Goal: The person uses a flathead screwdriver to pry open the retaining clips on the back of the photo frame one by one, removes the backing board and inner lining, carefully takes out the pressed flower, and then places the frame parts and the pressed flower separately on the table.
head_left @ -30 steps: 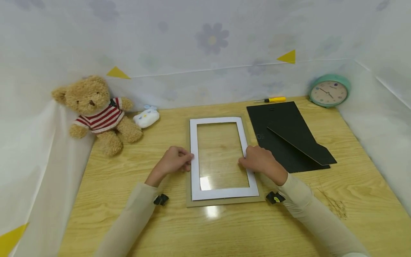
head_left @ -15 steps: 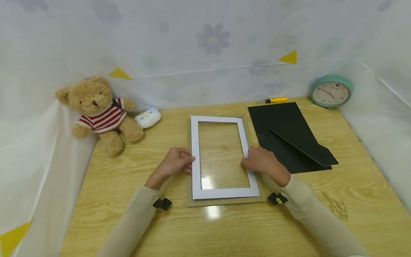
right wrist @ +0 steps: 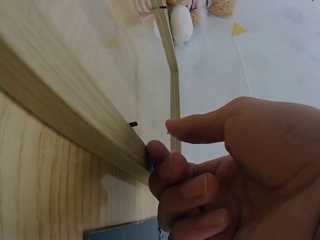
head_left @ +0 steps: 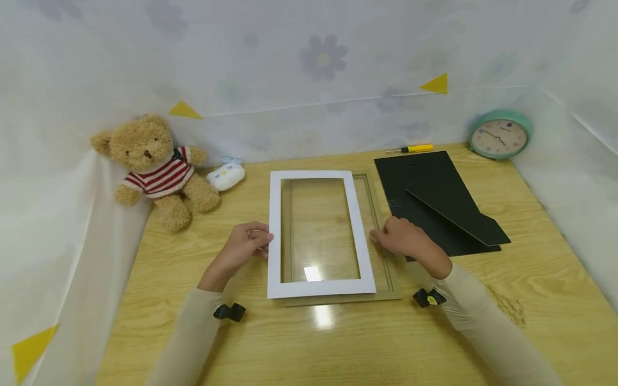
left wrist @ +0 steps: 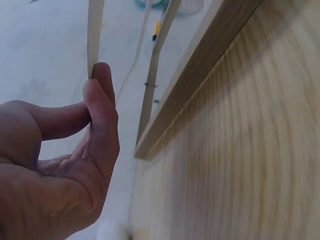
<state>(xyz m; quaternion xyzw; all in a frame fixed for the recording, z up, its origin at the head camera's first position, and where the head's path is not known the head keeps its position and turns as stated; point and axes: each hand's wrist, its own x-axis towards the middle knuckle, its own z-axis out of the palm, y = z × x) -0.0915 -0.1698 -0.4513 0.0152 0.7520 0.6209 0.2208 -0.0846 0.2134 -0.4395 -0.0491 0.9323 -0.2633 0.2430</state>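
Observation:
My left hand (head_left: 237, 247) pinches the left edge of a white picture mat (head_left: 356, 228). In the left wrist view that mat (left wrist: 95, 35) is seen edge-on between thumb and fingers, raised above the wooden picture frame (left wrist: 192, 65). The frame (head_left: 393, 281) lies on the table, and its right rail shows beyond the shifted mat. At that rail is my right hand (head_left: 403, 238). The right wrist view shows its fingers loosely curled, an index fingertip by the frame (right wrist: 95, 115), and a gap below the thumb with nothing held.
A black backing board (head_left: 425, 177) with its stand leg (head_left: 458, 220) lies right of the frame. Behind are a yellow screwdriver (head_left: 417, 148) and a green clock (head_left: 499, 136). A teddy bear (head_left: 159, 174) and a small white plush (head_left: 227, 176) sit at the back left.
The white mat has moved left with my left hand and now overhangs the frame's left side. My right hand no longer holds the mat's right edge and has shifted slightly right.

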